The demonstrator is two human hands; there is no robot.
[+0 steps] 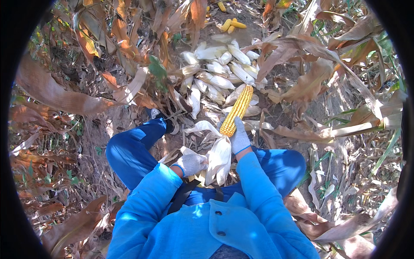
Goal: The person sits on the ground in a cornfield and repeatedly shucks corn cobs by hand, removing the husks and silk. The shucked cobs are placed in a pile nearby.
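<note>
A bare yellow ear of corn (238, 111) points up and away from me in my right hand (240, 137), which wears a pale knit glove with a blue cuff edge. The peeled-back husk (219, 158) hangs from the ear's lower end toward my lap. My left hand (191, 164), gloved the same way, is closed at the husk's left edge; its fingertips are partly hidden there. One pale husk strip (203, 127) curls out to the left of the ear's base.
Beyond the ear lies a heap of corn ears in pale husks (220, 73). Several husked yellow ears (233, 24) rest on the soil farther off. Dry corn leaves (300, 55) lean in from both sides. My bent left leg (136, 145) flanks the work area.
</note>
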